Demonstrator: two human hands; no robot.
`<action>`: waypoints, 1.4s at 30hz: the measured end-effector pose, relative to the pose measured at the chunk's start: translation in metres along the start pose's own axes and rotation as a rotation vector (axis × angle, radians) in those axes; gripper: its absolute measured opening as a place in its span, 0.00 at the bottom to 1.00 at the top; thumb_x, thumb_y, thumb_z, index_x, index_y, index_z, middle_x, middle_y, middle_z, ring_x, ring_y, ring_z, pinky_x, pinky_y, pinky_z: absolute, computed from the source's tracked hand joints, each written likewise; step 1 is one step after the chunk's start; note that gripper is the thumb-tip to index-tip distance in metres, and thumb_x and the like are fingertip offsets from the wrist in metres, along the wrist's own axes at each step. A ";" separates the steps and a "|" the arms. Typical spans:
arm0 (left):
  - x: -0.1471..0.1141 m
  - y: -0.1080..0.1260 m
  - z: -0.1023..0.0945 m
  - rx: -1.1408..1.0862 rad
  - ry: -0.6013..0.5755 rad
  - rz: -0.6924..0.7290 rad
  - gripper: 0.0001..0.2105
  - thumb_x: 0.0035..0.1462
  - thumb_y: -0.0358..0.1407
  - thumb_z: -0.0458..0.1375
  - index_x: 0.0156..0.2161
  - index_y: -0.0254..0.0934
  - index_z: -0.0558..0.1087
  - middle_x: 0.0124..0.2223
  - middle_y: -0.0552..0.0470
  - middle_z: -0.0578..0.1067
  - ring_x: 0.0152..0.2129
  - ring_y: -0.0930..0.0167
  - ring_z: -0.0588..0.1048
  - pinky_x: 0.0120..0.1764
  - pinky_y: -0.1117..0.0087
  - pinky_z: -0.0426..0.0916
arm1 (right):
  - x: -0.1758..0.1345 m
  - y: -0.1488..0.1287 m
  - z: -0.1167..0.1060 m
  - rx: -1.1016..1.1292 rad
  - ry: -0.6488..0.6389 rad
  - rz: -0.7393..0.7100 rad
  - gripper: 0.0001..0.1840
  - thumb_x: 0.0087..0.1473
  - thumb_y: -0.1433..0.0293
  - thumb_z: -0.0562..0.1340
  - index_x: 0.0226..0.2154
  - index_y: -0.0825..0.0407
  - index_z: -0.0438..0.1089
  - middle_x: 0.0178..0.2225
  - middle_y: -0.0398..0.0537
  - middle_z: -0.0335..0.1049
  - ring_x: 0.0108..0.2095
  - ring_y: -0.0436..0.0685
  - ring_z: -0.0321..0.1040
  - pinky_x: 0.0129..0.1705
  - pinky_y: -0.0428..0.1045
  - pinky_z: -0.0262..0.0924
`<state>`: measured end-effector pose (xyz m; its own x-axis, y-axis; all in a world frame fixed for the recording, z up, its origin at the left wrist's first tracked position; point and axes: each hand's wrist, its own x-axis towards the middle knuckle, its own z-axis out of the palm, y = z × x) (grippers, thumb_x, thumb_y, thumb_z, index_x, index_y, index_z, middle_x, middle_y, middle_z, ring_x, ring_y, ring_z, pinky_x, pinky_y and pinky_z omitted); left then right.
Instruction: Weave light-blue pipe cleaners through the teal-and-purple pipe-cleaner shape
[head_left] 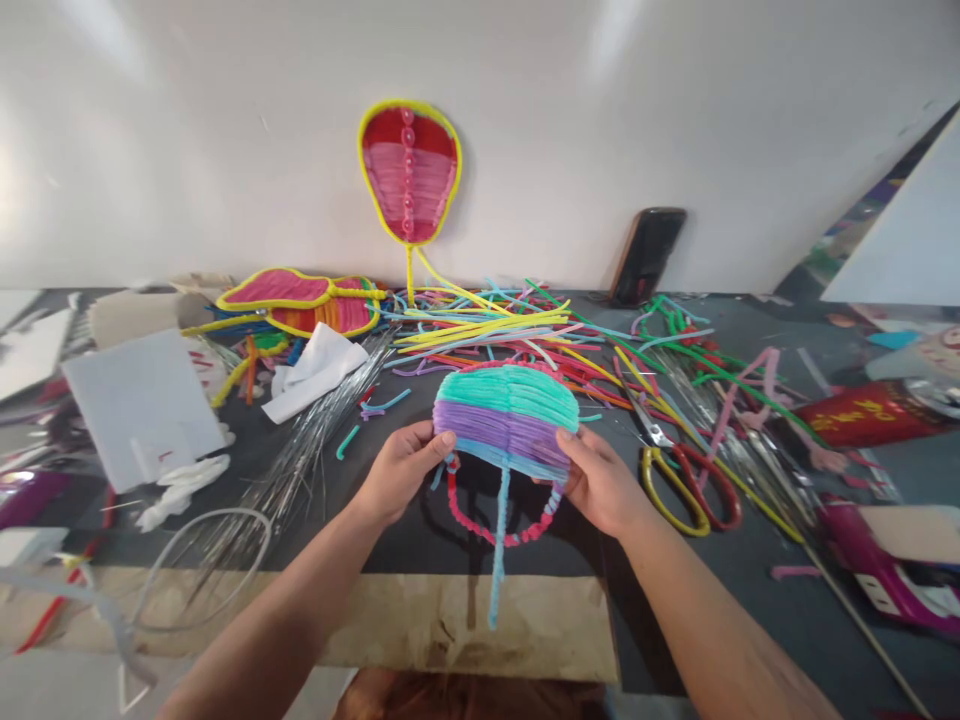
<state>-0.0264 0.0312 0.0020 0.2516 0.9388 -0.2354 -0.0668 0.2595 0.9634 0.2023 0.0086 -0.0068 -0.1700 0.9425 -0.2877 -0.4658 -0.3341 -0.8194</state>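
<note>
Between my two hands is a pipe-cleaner craft piece, banded in turquoise, purple and light blue. A light-blue stem hangs down from its middle, and a red pipe-cleaner loop curves below it. My left hand pinches the left edge between thumb and fingers. At the right edge my right hand grips it the same way. Scissors with yellow and red handles lie just right of my right hand. A pink and red fan-shaped pipe-cleaner piece with a yellow rim leans upright against the wall.
Loose pipe cleaners are heaped behind the piece. Thin metal wires and a white card lie at left, near another pipe-cleaner piece. A phone leans on the wall; a red can lies at right above a magenta tool.
</note>
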 end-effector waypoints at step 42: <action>-0.009 -0.010 0.011 -0.223 -0.371 -0.057 0.16 0.42 0.45 0.66 0.24 0.32 0.72 0.21 0.54 0.67 0.19 0.76 0.65 0.24 0.74 0.59 | -0.021 0.034 0.028 -0.056 -0.551 0.421 0.15 0.45 0.63 0.69 0.29 0.57 0.68 0.21 0.42 0.67 0.17 0.42 0.55 0.18 0.40 0.46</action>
<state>-0.0172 0.0173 -0.0040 0.5882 0.7868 -0.1867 -0.2390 0.3897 0.8894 0.1658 -0.0229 -0.0141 -0.7496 0.5873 -0.3052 -0.2199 -0.6560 -0.7220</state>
